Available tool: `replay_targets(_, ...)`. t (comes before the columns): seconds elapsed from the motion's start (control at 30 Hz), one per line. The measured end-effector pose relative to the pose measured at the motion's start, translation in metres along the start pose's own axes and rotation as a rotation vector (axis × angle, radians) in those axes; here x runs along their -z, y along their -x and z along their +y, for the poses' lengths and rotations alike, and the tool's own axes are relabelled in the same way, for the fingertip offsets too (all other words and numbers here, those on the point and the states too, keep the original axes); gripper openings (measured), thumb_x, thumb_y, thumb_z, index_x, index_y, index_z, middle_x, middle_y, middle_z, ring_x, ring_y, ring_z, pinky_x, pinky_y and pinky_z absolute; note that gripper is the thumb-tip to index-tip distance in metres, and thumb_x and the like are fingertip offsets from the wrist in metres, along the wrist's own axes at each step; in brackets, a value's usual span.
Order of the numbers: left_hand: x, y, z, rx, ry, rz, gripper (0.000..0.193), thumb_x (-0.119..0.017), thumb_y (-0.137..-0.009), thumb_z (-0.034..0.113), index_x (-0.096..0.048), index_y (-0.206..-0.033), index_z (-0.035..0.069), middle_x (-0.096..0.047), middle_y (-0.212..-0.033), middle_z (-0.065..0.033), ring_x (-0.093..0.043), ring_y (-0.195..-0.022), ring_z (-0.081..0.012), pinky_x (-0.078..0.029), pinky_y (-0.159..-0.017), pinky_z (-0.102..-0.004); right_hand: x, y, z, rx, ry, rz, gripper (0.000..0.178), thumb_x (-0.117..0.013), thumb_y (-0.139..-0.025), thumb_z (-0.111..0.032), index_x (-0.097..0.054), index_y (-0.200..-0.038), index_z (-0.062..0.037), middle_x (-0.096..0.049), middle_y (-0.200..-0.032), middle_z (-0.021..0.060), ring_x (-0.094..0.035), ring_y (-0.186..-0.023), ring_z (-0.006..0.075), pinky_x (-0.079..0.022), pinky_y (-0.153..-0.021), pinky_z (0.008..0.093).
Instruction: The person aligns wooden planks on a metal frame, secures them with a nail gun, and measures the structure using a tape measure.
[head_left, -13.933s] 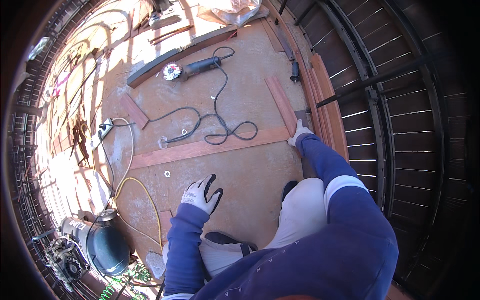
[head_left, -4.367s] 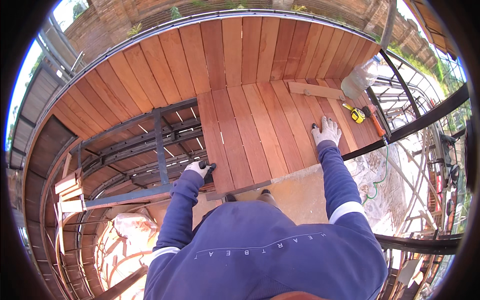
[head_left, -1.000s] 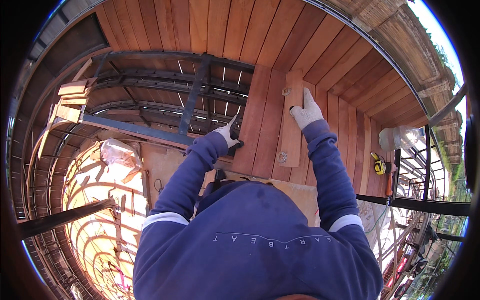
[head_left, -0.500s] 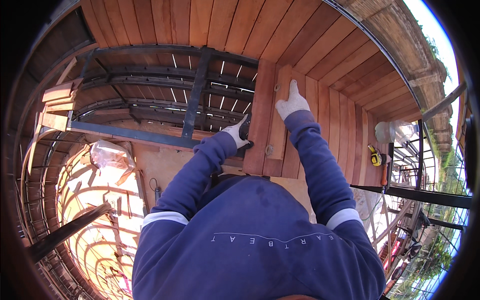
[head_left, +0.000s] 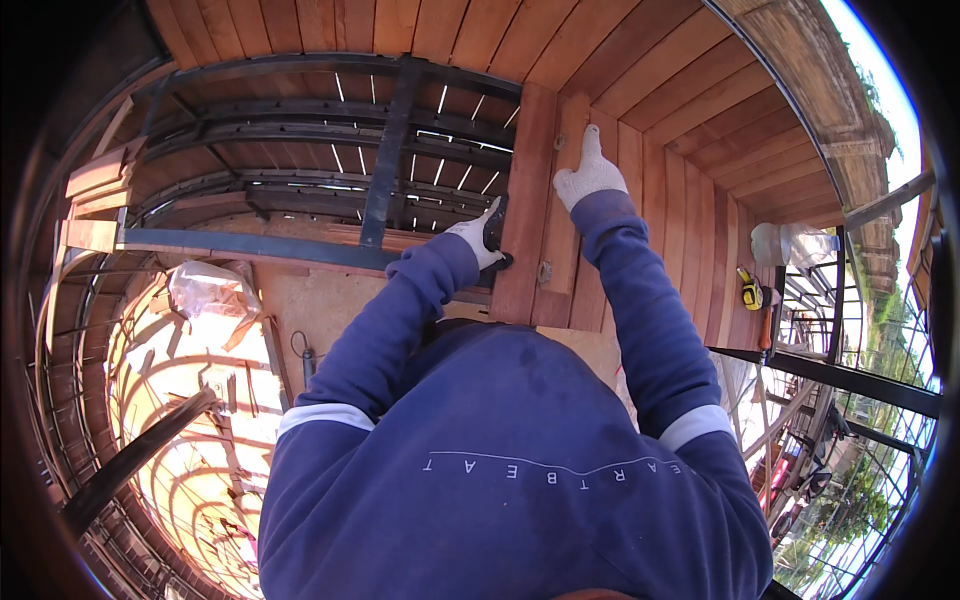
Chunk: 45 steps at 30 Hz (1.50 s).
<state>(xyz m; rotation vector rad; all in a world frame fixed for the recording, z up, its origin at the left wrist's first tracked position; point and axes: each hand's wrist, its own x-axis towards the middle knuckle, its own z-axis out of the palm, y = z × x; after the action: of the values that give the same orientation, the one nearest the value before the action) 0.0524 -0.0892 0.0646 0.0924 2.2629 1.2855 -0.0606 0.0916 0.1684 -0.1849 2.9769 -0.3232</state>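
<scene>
My left hand (head_left: 474, 240), in a pale knit glove, closes round a dark object (head_left: 493, 228) at the left edge of a reddish-brown plank (head_left: 522, 200). Most of that object is hidden, so its kind does not show. On the plank's right lies a narrower wooden board (head_left: 562, 225) with two small greyish fittings or marks on it. My gloved right hand (head_left: 592, 178) rests over this board's right side, forefinger stretched toward its far end and thumb spread left. The remaining fingers of that hand are hard to make out.
Left of the plank, a dark metal frame (head_left: 385, 170) has open gaps. Fitted planks (head_left: 680, 230) cover the right side. A yellow tape measure (head_left: 751, 292) lies near their right edge beside an orange-handled tool (head_left: 767, 328). Clear plastic (head_left: 212, 290) lies lower left.
The view has shifted slightly, so the planks and frame appear higher. Both hands keep their places on the dark object and the narrow board.
</scene>
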Motion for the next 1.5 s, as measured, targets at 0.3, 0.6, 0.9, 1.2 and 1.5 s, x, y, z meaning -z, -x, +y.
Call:
replay_targets(0.3,-0.012,-0.010,-0.013,-0.043,-0.039,0.087,0.110,-0.078,-0.082,0.030,-0.003,-0.162,0.024,-0.070,-0.112,-0.0224,-0.069,-0.101,-0.0385,-0.054,-0.092,-0.0401,0.001,-0.002,-0.007,-0.058,0.031,-0.022,0.082,-0.056,-0.085,-0.022,-0.023,-0.157,-0.0021,-0.067,-0.099,0.0338,-0.067,-0.095,0.0451,-0.053,-0.089,0.0475)
replay_targets(0.6,-0.005,-0.005,-0.006,-0.019,-0.007,0.014,0.110,-0.078,-0.081,0.039,-0.006,-0.162,0.019,-0.065,-0.122,-0.0290,-0.064,-0.111,-0.0434,-0.051,-0.097,-0.0421,-0.002,-0.009,-0.011,-0.077,0.075,-0.081,0.087,-0.055,-0.087,-0.023,-0.012,-0.159,-0.0017,-0.068,-0.107,0.0308,-0.067,-0.101,0.0427,-0.052,-0.093,0.0480)
replay_targets(0.9,-0.006,-0.008,-0.011,-0.045,-0.055,0.044,0.113,-0.079,-0.079,0.041,-0.005,-0.162,0.019,-0.064,-0.126,-0.0265,-0.064,-0.113,-0.0410,-0.051,-0.099,-0.0405,-0.004,-0.008,-0.015,-0.080,-0.013,-0.064,0.086,-0.055,-0.084,-0.024,-0.016,-0.158,-0.0021,-0.067,-0.108,0.0324,-0.067,-0.101,0.0436,-0.052,-0.092,0.0474)
replay_targets(1.2,-0.011,-0.017,-0.002,0.029,-0.061,0.103,0.117,-0.079,-0.076,0.047,-0.005,-0.162,0.020,-0.061,-0.133,-0.0252,-0.063,-0.117,-0.0404,-0.049,-0.102,-0.0390,-0.021,0.058,0.012,-0.040,-0.297,0.006,0.087,-0.057,-0.079,-0.026,-0.026,-0.156,-0.0008,-0.067,-0.102,0.0349,-0.066,-0.096,0.0480,-0.053,-0.089,0.0480)
replay_targets(1.5,-0.034,-0.070,-0.046,-0.144,0.195,0.261,0.120,-0.083,-0.074,0.038,-0.005,-0.161,0.008,-0.060,-0.135,-0.0247,-0.061,-0.122,-0.0370,-0.049,-0.104,-0.0374,-0.016,0.071,0.017,-0.042,-0.339,-0.080,0.076,-0.060,-0.081,-0.029,-0.040,-0.145,0.0063,-0.067,-0.104,0.0346,-0.066,-0.100,0.0463,-0.054,-0.090,0.0459)
